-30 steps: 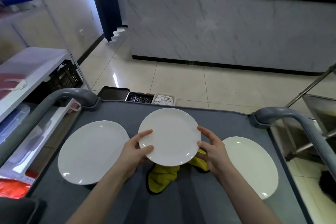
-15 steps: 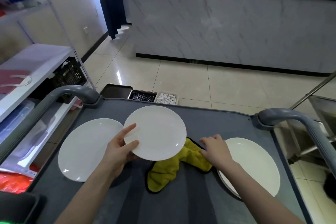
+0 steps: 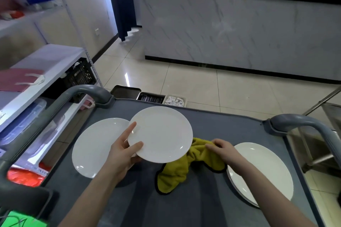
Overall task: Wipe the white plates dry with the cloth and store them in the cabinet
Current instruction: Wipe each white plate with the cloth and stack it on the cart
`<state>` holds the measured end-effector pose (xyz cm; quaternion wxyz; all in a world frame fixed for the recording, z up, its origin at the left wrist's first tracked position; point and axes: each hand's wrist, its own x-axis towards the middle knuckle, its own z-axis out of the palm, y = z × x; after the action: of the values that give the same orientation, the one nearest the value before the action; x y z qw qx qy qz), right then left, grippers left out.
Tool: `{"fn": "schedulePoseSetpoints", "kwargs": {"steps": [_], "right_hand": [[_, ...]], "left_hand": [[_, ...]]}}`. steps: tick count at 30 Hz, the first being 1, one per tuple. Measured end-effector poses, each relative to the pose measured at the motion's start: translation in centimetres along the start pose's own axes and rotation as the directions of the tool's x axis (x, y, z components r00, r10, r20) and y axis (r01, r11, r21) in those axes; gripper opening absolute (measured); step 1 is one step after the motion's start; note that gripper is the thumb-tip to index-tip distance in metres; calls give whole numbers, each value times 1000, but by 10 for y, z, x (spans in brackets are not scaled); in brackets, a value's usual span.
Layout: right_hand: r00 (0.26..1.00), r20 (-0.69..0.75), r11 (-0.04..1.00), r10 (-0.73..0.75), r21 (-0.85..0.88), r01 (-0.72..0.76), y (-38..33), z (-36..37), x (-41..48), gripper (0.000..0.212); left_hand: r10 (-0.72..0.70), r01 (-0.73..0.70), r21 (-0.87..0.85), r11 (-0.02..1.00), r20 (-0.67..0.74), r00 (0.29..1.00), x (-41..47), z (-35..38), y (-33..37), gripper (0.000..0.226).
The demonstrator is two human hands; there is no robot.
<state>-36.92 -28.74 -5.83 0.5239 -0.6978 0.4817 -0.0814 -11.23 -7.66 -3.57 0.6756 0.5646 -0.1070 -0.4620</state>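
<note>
My left hand [image 3: 123,150] grips the near-left rim of a white plate [image 3: 160,133], thumb on top, holding it a little above the grey cart top [image 3: 230,131]. My right hand [image 3: 222,148] pinches a crumpled yellow cloth [image 3: 180,170] with a black edge that lies on the cart, partly under the held plate. A second white plate [image 3: 94,147] lies flat at the left, its right edge hidden by the held plate and my hand. A third white plate [image 3: 265,167] lies at the right, crossed by my right forearm.
Grey cart handles rise at the left [image 3: 79,91] and right [image 3: 302,123]. White shelving [image 3: 46,64] with a black crate [image 3: 81,73] stands at the left. Small bins [image 3: 151,97] sit past the cart's far edge. A marble-fronted counter [image 3: 239,29] stands across the tiled floor.
My right hand let go of the plate and came down onto the yellow cloth, now pinching it. My left hand alone carried the plate slightly left, over the left plate's edge.
</note>
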Motion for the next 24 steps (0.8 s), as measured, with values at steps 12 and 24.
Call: {"fn": "schedulePoseSetpoints", "kwargs": {"steps": [12, 24], "right_hand": [[954, -169, 632, -246, 719, 290, -90, -59, -78, 31], [731, 427, 443, -533, -595, 671, -98, 55, -102, 47]], "left_hand": [[50, -49, -12, 999, 116, 992, -3, 17, 9, 65], [136, -135, -12, 991, 152, 979, -20, 37, 9, 64]]}}
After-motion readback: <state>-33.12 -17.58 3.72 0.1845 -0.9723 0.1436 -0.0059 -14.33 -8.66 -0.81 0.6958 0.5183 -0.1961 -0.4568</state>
